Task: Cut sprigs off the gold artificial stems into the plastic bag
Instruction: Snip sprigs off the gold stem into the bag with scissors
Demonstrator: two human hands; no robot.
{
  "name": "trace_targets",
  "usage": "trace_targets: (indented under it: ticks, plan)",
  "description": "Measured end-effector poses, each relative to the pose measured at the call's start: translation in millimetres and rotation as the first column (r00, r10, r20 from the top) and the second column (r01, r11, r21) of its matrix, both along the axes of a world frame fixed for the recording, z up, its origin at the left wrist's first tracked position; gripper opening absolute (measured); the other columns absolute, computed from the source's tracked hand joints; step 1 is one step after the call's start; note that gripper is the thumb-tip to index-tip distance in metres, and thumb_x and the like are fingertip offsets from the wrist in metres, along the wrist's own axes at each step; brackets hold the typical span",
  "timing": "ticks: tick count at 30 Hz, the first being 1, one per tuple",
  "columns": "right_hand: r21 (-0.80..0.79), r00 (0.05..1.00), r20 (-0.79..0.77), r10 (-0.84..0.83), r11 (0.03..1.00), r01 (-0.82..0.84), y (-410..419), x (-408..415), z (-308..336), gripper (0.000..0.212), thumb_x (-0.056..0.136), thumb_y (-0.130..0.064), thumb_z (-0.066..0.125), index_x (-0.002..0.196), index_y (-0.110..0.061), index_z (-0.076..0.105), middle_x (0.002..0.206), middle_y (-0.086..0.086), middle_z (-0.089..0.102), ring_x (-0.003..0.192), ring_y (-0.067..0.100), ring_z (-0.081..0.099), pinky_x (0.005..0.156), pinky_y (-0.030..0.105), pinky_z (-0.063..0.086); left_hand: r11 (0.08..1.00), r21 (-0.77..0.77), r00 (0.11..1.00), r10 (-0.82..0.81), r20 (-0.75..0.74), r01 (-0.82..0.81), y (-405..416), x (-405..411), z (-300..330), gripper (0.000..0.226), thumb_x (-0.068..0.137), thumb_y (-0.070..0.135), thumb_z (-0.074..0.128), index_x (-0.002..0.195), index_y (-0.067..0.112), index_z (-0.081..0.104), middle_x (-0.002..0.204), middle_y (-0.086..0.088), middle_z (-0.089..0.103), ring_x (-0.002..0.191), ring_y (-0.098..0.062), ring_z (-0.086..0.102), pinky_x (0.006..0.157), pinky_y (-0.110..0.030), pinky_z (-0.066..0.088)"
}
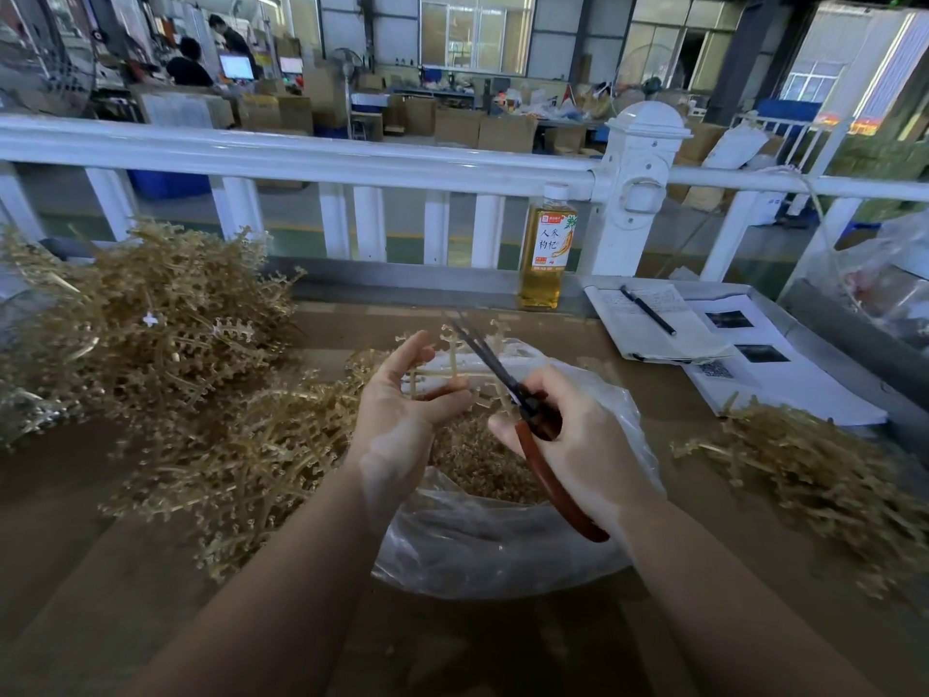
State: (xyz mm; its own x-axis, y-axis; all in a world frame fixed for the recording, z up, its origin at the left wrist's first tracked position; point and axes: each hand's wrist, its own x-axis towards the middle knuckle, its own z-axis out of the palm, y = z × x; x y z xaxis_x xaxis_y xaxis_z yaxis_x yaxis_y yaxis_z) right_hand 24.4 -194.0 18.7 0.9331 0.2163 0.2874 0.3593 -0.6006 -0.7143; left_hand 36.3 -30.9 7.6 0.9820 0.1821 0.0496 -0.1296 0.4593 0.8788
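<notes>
My left hand (402,399) pinches a gold artificial stem (455,362) between thumb and fingers, holding it above the open clear plastic bag (502,540). My right hand (568,435) grips red-handled scissors (533,420), whose dark blades point up and left across the stem's sprigs. Cut gold sprigs (477,460) lie heaped inside the bag. A large pile of uncut gold stems (151,334) fills the left of the brown table, spreading to the bag's left edge (251,455).
A smaller heap of gold stems (814,470) lies at the right. A bottle of amber drink (545,249) stands by the white railing (352,163). An open notebook with a pen (648,311) and printed sheets (784,374) lie at the back right.
</notes>
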Motion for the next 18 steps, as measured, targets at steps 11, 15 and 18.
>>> trace_targets:
  ticks: [11, 15, 18]
  plan:
    - [-0.159, 0.997, 0.015, 0.080, 0.984, -0.077, -13.0, 4.2, -11.9, 0.024, 0.085, -0.045, 0.067, 0.084, -0.031, 0.047, 0.066, -0.012, 0.051, 0.062, 0.002, 0.050, 0.059, 0.019, 0.035, 0.979, -0.188, 0.992, -0.091, -0.084, 0.073, 2.7, 1.2, 3.0, 0.057, 0.072, -0.024, 0.056, 0.114, 0.013, 0.056, 0.134, -0.027, 0.048, 0.073, -0.020, 0.069, 0.061, -0.022, 0.056]
    - [-0.171, 0.994, 0.024, 0.104, 0.980, -0.098, -15.0, 5.8, -13.6, 0.025, 0.085, -0.045, 0.067, 0.087, -0.031, 0.047, 0.067, -0.013, 0.050, 0.063, 0.001, 0.049, 0.059, 0.017, 0.035, 0.980, -0.195, 0.993, -0.056, -0.102, 0.035, 0.8, 3.4, 0.8, 0.057, 0.076, -0.025, 0.053, 0.122, 0.008, 0.053, 0.135, -0.028, 0.048, 0.073, -0.020, 0.068, 0.060, -0.021, 0.056]
    - [-0.197, 0.993, 0.040, 0.110, 0.975, -0.100, -15.5, 5.4, -14.8, 0.025, 0.085, -0.046, 0.066, 0.090, -0.032, 0.047, 0.069, -0.014, 0.050, 0.064, 0.000, 0.049, 0.058, 0.015, 0.033, 0.976, -0.218, 0.993, -0.026, -0.112, 0.001, 0.5, 4.7, -0.3, 0.054, 0.075, -0.026, 0.052, 0.115, 0.010, 0.054, 0.133, -0.029, 0.047, 0.065, -0.017, 0.069, 0.057, -0.020, 0.055]
